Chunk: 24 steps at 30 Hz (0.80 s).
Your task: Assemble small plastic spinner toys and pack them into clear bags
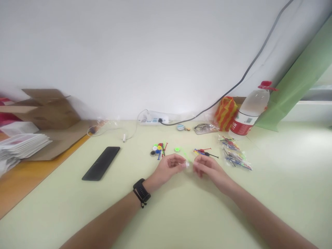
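Observation:
My left hand [168,168] is closed in a pinch on a small white plastic piece [187,164]. Just right of it, my right hand [209,170] has its fingers pressed together, and what they hold, if anything, is too blurred to make out. A thin light-green stick [185,154] shows between the two hands; I cannot tell whether it is held. Behind them lies a round green disc [177,149]. Several coloured discs and sticks form a pile [158,149] beyond my left hand. More coloured sticks [204,152] lie behind my right hand.
Small clear bags of coloured parts [237,159] lie at the right, before a large water bottle [249,112] and a red-yellow bag [225,113]. A black phone-like slab [101,163] lies left. A power strip [154,119] sits by the wall; a cardboard box [52,110] stands far left.

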{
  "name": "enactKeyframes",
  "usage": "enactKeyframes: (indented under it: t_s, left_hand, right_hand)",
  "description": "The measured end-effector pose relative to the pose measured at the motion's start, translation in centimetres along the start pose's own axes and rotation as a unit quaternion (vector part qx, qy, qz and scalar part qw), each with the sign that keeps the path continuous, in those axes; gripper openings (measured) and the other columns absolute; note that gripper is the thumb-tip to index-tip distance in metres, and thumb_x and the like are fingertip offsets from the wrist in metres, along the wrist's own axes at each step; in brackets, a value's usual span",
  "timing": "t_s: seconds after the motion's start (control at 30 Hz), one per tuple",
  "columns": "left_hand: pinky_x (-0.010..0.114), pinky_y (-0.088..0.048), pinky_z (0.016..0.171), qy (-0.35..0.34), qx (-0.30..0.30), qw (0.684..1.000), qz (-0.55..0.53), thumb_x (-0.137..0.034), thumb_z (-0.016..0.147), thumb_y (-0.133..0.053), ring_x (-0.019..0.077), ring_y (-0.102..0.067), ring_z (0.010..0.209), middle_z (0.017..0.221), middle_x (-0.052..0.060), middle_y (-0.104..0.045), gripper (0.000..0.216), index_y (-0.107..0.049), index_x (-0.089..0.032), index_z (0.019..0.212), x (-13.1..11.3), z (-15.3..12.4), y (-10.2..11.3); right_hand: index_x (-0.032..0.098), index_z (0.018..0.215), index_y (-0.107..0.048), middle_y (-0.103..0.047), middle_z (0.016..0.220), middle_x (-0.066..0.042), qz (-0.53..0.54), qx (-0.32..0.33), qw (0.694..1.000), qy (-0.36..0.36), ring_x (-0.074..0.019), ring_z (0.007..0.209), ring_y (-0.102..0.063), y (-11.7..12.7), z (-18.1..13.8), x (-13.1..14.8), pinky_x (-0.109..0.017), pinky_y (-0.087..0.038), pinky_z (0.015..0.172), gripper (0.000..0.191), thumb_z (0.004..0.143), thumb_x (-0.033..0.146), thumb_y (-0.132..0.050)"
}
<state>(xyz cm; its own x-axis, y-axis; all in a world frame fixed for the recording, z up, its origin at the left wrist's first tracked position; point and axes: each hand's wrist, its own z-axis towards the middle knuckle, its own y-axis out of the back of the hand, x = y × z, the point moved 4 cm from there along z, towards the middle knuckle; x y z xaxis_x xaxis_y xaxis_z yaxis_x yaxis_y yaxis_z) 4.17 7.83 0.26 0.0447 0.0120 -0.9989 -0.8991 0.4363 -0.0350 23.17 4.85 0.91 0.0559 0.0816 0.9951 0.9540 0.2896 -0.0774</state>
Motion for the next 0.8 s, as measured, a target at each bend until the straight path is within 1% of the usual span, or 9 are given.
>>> enactKeyframes:
  t_s: [0.1,0.17,0.27,0.37,0.47,0.53,0.6,0.7,0.8]
  left_hand:
    - [0.031,-0.054,0.084,-0.004,0.025,1.0,0.015,-0.038,0.081,-0.084,0.0181,-0.07,0.088,0.096,0.008,-0.075,0.031,-0.074,-0.016,0.099,0.0,-0.2,-0.2]
    - [0.031,-0.055,0.083,-0.006,0.04,0.999,0.016,-0.037,0.08,-0.085,0.0183,-0.07,0.087,0.097,0.009,-0.076,0.032,-0.073,-0.015,0.1,0.1,-0.3,-0.3]
    - [0.032,-0.056,0.082,-0.004,0.058,0.998,0.002,-0.036,0.076,-0.089,0.0193,-0.071,0.087,0.095,0.01,-0.076,0.035,-0.072,-0.014,0.098,0.1,-0.5,-0.5]
    - [0.035,-0.056,0.086,-0.006,0.065,0.998,-0.002,-0.036,0.074,-0.09,0.0205,-0.071,0.09,0.097,0.01,-0.076,0.037,-0.072,-0.014,0.098,0.0,-0.5,-0.7]
    - [0.032,-0.055,0.08,-0.011,0.033,0.999,0.024,-0.036,0.074,-0.089,0.018,-0.069,0.085,0.099,0.009,-0.074,0.038,-0.07,-0.015,0.099,0.0,-0.4,-0.5]
    - [0.028,-0.053,0.073,-0.013,0.0,0.999,0.039,-0.037,0.072,-0.089,0.015,-0.066,0.078,0.094,0.006,-0.071,0.037,-0.069,-0.015,0.093,0.2,-0.1,-0.2]
    - [0.027,-0.051,0.071,-0.02,-0.028,0.998,0.045,-0.039,0.074,-0.088,0.0142,-0.063,0.076,0.09,0.004,-0.067,0.034,-0.066,-0.016,0.087,0.5,0.1,0.1]
    - [0.029,-0.052,0.075,-0.049,-0.076,0.991,0.096,-0.037,0.081,-0.079,0.0174,-0.063,0.085,0.094,0.005,-0.066,0.026,-0.064,-0.017,0.087,0.8,0.3,0.6]
    - [0.035,-0.053,0.087,-0.091,-0.1,0.969,0.206,-0.031,0.087,-0.072,0.0218,-0.062,0.101,0.111,0.007,-0.067,0.017,-0.066,-0.021,0.099,0.8,0.0,0.8]
  right_hand:
    - [0.022,0.097,-0.06,-0.064,0.082,-0.001,-0.013,0.028,1.0,0.006,-0.0137,0.065,-0.055,-0.7,-0.2,0.1,-0.03,-0.046,0.064,0.035,0.088,0.052,-0.074]
    - [0.023,0.101,-0.06,-0.064,0.082,0.0,-0.02,0.036,0.999,0.006,-0.0133,0.065,-0.055,-0.9,-0.2,0.0,-0.029,-0.046,0.064,0.035,0.088,0.053,-0.074]
    - [0.022,0.1,-0.061,-0.063,0.082,0.0,-0.041,0.042,0.998,0.013,-0.0126,0.065,-0.054,-1.0,0.0,-0.4,-0.029,-0.046,0.063,0.035,0.089,0.053,-0.072]
    - [0.02,0.095,-0.062,-0.062,0.08,-0.001,-0.079,0.034,0.995,0.04,-0.0128,0.065,-0.054,-0.9,0.1,-0.5,-0.028,-0.046,0.062,0.033,0.091,0.052,-0.07]
    - [0.02,0.087,-0.063,-0.062,0.076,-0.001,-0.151,0.021,0.987,0.053,-0.0136,0.064,-0.053,-0.5,0.1,-0.4,-0.027,-0.042,0.058,0.028,0.091,0.047,-0.068]
    - [0.019,0.079,-0.063,-0.06,0.07,-0.001,-0.207,0.031,0.977,0.048,-0.0136,0.06,-0.051,-0.2,0.0,-0.5,-0.026,-0.039,0.053,0.024,0.09,0.04,-0.068]
    - [0.02,0.073,-0.063,-0.06,0.065,0.0,-0.257,0.044,0.964,0.05,-0.0137,0.057,-0.05,0.0,-0.1,-0.4,-0.026,-0.038,0.052,0.019,0.087,0.032,-0.068]
    - [0.021,0.071,-0.063,-0.063,0.066,0.0,-0.33,0.053,0.94,0.073,-0.0155,0.06,-0.054,0.6,-0.2,-0.1,-0.027,-0.04,0.055,0.012,0.083,0.023,-0.065]
    - [0.023,0.078,-0.066,-0.066,0.073,-0.001,-0.42,0.039,0.901,0.103,-0.0182,0.067,-0.057,1.4,0.0,0.3,-0.03,-0.042,0.061,0.009,0.086,0.022,-0.062]
